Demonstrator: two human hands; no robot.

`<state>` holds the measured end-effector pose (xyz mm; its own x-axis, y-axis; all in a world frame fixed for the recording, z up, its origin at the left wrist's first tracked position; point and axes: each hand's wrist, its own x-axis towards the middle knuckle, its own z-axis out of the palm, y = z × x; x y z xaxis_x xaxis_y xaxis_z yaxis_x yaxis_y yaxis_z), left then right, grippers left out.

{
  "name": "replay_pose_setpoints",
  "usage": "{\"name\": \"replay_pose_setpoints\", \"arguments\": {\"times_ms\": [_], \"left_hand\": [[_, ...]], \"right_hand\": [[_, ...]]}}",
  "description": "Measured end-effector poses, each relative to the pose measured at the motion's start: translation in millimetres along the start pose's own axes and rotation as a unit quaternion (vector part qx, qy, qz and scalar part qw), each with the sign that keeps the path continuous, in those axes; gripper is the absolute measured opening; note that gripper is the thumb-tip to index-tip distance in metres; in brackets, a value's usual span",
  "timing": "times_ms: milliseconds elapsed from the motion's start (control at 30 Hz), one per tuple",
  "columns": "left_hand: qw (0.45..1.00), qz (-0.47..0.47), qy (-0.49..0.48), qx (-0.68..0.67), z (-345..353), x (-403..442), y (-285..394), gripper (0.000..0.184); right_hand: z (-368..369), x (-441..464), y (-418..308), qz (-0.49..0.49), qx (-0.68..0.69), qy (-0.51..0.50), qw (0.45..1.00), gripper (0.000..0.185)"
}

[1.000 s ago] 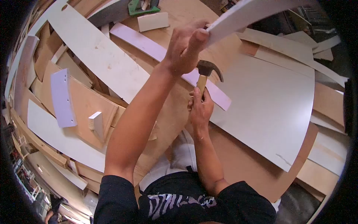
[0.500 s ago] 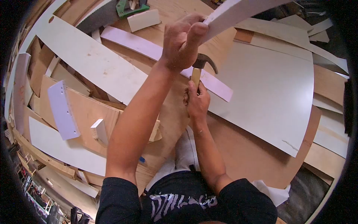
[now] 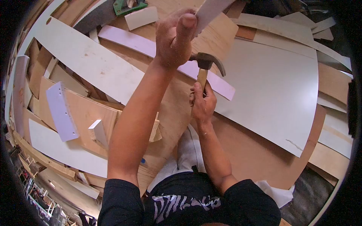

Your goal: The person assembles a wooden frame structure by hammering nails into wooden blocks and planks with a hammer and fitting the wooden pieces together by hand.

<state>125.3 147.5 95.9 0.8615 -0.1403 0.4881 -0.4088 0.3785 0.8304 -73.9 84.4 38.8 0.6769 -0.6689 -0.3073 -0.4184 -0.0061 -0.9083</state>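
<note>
My left hand [image 3: 173,39] is closed around a narrow white board [image 3: 213,15], which slants up to the right and runs out of the top of the view. In my right hand [image 3: 204,103] is a claw hammer [image 3: 204,60], gripped by its light wooden handle, head upward and claw curving right. The other end of the hammer head lies close to my left wrist and is partly hidden. Beneath both hands, a long pale strip [image 3: 126,40] lies across the plywood surface [image 3: 171,101]; my left hand and the hammer cover part of it.
A large white panel [image 3: 271,86] lies to the right. On the left are a long white board [image 3: 90,60], a piece with holes [image 3: 62,111] and a small upright block [image 3: 98,132]. A handsaw [image 3: 96,17], a green tool [image 3: 128,7] and a short offcut [image 3: 141,18] sit at the back.
My left hand and the white board have shifted left and slightly up. The hammer in my right hand has moved a little to the right, and more of its head shows.
</note>
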Motion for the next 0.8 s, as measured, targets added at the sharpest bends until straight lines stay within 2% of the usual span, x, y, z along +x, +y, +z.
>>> {"name": "replay_pose_setpoints", "arguments": {"times_ms": [133,200,233,300,333,367,400,433,500,633,700,767,800], "left_hand": [[1.000,-0.006,-0.003,0.009,-2,1,6,0.074],[0.996,-0.033,-0.038,0.079,-6,-1,12,0.099],[0.996,-0.033,-0.038,0.080,-7,-3,3,0.099],[0.997,-0.075,0.006,-0.009,-5,-5,-9,0.095],[0.997,-0.072,0.002,-0.012,-6,-2,-8,0.095],[0.996,-0.054,-0.032,0.058,-12,-1,-6,0.096],[0.989,-0.040,-0.065,0.130,-16,-2,-4,0.096],[0.988,-0.045,-0.066,0.132,-15,-5,-7,0.096],[0.998,-0.060,-0.007,-0.003,-8,-7,-11,0.094],[0.997,-0.062,-0.013,0.045,-13,-8,-11,0.091],[0.996,-0.087,0.028,0.018,-13,-10,-14,0.091],[0.994,-0.111,0.019,0.011,-11,-10,-13,0.093],[0.992,-0.126,0.011,0.006,-9,-8,-11,0.095]], "right_hand": [[2,-9,-5,-0.042,0.025,0.031,0.998,0.037],[4,-6,5,-0.063,0.042,0.040,0.996,0.039],[9,5,16,-0.131,-0.104,0.042,0.985,0.039],[10,7,20,-0.194,-0.248,0.047,0.948,0.039],[12,5,12,-0.122,-0.121,0.039,0.984,0.036],[15,3,6,-0.046,0.010,0.026,0.999,0.032],[13,-3,1,-0.025,0.075,0.017,0.997,0.026],[15,-5,-2,-0.020,0.075,0.016,0.997,0.026],[18,-8,-9,-0.018,0.162,0.041,0.986,0.024],[12,0,-6,0.002,0.072,0.046,0.996,0.025],[14,-1,-4,-0.024,0.112,0.055,0.992,0.025],[12,-1,5,-0.045,0.147,0.068,0.986,0.025],[16,7,7,-0.053,0.005,0.037,0.998,0.026]]}}
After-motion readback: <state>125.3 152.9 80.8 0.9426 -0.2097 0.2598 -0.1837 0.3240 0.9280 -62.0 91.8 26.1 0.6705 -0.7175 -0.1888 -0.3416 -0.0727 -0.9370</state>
